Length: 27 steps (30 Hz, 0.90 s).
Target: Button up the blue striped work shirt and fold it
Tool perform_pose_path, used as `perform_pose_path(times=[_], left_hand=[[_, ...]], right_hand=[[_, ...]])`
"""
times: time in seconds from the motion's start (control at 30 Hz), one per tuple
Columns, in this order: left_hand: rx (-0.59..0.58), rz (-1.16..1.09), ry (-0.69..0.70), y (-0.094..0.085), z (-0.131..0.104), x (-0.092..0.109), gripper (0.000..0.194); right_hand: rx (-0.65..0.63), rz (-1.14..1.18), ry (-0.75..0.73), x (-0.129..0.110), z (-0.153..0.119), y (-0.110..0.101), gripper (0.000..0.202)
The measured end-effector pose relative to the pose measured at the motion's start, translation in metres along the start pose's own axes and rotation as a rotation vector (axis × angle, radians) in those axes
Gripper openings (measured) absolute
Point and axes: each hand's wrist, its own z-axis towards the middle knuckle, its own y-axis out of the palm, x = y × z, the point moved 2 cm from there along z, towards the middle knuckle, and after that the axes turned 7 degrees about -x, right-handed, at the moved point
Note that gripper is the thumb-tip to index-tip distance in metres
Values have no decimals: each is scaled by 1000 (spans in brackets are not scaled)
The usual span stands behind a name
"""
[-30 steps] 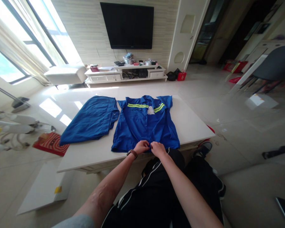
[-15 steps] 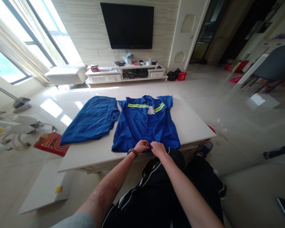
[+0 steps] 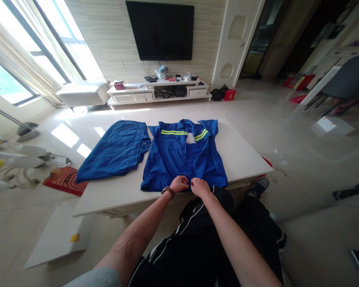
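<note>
A blue short-sleeved work shirt (image 3: 170, 159) with yellow reflective stripes lies spread, front up, on a white table (image 3: 242, 155). Its collar points away from me, and a whitish patch shows on the chest. At the middle of the hem, my left hand (image 3: 179, 183) pinches the front edge of the shirt. Close beside it, my right hand (image 3: 200, 186) grips the same hem with bent fingers. The fingertips almost meet, and whatever small part lies between them is hidden. Left of the shirt lie folded blue trousers (image 3: 113, 151), apart from my hands.
Beyond the table stands a low white TV cabinet (image 3: 131, 97) under a wall-mounted television (image 3: 161, 32). A red patterned bag (image 3: 62, 181) sits on the floor at the left. My knees are close against the table's near edge.
Hardly anything differs. Both hands stay at the hem with only a tiny shift of the fingers, and the view has tilted very slightly.
</note>
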Motion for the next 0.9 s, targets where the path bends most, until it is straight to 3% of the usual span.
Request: perform_pose_path(times=[0.57, 0.9], left_hand=[[-5, 43, 104, -1, -7, 2, 27], [37, 75, 102, 0, -11, 5, 29]], right_hand=[[-89, 185, 65, 12, 15, 9, 28], [16, 136, 64, 16, 8, 12, 19]])
